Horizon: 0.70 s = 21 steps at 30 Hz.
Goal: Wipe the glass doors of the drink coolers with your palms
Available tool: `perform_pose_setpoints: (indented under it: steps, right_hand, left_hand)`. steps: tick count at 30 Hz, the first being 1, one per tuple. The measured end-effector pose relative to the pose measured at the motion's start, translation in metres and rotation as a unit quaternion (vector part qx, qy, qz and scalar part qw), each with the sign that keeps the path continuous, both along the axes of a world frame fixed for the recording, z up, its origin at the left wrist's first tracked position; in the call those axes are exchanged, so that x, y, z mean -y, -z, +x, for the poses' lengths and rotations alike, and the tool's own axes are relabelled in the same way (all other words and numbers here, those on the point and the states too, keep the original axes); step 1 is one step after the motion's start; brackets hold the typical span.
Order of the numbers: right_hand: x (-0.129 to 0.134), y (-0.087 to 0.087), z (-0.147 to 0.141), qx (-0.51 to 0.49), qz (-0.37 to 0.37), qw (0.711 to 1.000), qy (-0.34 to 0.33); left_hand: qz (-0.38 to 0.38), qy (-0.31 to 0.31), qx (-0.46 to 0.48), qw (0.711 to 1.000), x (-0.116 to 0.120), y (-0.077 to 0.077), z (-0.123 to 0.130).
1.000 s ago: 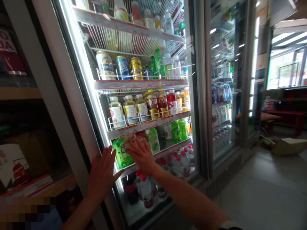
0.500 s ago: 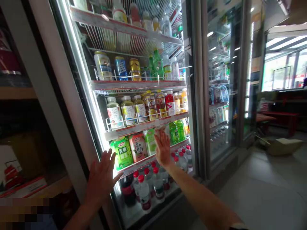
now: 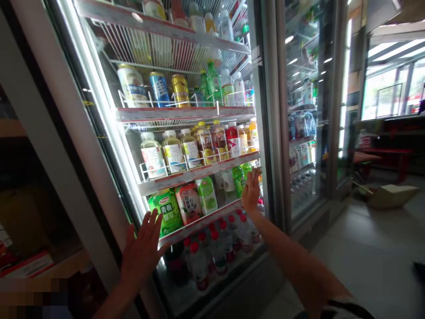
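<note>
My left hand [image 3: 141, 250] is raised with its fingers spread, near the lit left edge of the drinks cooler [image 3: 131, 195]. Just beyond its fingertips stands a green-labelled drink bottle [image 3: 168, 210], with a red-labelled one [image 3: 188, 204] beside it. My right hand [image 3: 251, 195] reaches up to the cooler's right side with fingers stretched out, overlapping the green bottles [image 3: 238, 180]. It appears flat against the glass front, though contact is hard to judge. Whether anything thin lies under its fingers cannot be made out. The left hand holds nothing.
Shelves above hold bottles [image 3: 172, 153] and cans [image 3: 181, 91]. Red-capped bottles [image 3: 199, 263] stand at the bottom. A metal door frame [image 3: 277, 133] borders a second cooler [image 3: 302, 133] on the right. An open cardboard box [image 3: 393, 197] lies on the floor [image 3: 358, 257].
My right hand has moved right, from the middle of the lower shelf to the cooler's right side. My left hand stays spread in nearly the same place. The view has shifted slightly.
</note>
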State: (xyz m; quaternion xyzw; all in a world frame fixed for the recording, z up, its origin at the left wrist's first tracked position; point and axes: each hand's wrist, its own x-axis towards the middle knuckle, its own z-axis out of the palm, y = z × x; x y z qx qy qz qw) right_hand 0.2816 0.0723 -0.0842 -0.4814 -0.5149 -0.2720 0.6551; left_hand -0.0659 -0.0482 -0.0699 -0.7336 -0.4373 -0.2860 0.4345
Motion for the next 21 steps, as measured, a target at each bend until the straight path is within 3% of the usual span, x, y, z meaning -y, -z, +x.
perform_pose_setpoints:
  steps: [3, 6, 9, 13, 15, 17, 19, 21]
  right_hand:
    - [0.025, 0.01, -0.06, 0.103, -0.023, 0.993, -0.049]
    - [0.056, 0.027, -0.115, 0.257, -0.031, 0.96, -0.108]
    - [0.078, 0.037, -0.151, 0.373, -0.031, 0.916, -0.143]
    - [0.092, 0.039, -0.182, 0.441, -0.05, 0.881, -0.165]
    - [0.09, 0.041, -0.18, 0.459, -0.047, 0.87, -0.174]
    - [0.08, 0.045, -0.157, 0.454, -0.048, 0.873, -0.173]
    - [0.063, 0.049, -0.118, 0.4, -0.058, 0.903, -0.146]
    - [0.046, 0.048, -0.079, 0.282, -0.056, 0.954, -0.089]
  left_hand:
    - [0.005, -0.003, 0.012, 1.0, 0.003, 0.004, -0.002]
    - [0.005, -0.003, 0.018, 1.0, 0.007, 0.009, -0.006]
    - [-0.007, -0.004, 0.023, 1.0, 0.011, 0.014, -0.013]
    - [-0.018, -0.012, 0.025, 0.999, 0.015, 0.016, -0.02]
    - [-0.025, -0.011, 0.019, 0.999, 0.017, 0.017, -0.023]
    - [-0.032, -0.009, 0.017, 0.999, 0.018, 0.019, -0.025]
    - [-0.037, -0.01, 0.019, 0.999, 0.019, 0.022, -0.026]
    - [-0.042, -0.012, 0.018, 0.999, 0.018, 0.025, -0.026]
